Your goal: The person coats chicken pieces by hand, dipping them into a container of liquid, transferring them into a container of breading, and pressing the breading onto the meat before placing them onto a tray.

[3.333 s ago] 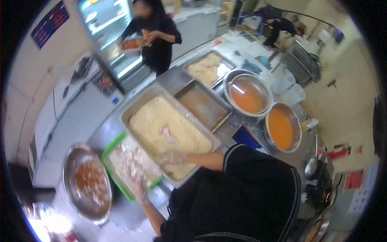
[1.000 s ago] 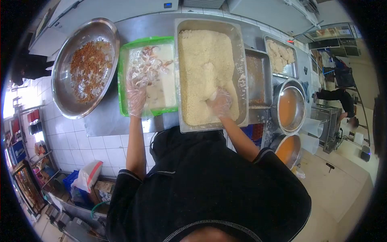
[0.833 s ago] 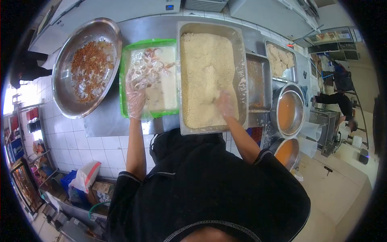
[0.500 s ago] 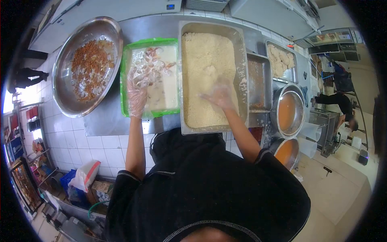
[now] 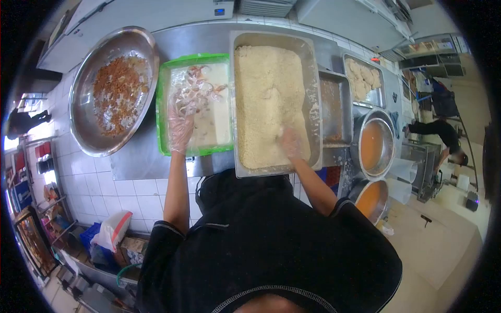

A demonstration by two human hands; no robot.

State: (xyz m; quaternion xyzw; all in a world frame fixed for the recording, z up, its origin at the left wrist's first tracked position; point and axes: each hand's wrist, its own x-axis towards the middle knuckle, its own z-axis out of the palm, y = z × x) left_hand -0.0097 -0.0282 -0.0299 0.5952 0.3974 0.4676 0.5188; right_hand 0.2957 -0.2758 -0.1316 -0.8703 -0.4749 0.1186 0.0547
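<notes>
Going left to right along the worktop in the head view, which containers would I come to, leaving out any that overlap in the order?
The large steel bowl of brown crumbs, the green-rimmed tray of milky liquid, the deep steel pan of pale coating, the smaller steel tray.

The bright green rectangular plastic tray around the left fingers holds white liquid; pale beige crumbs surround the right fingers.
</notes>
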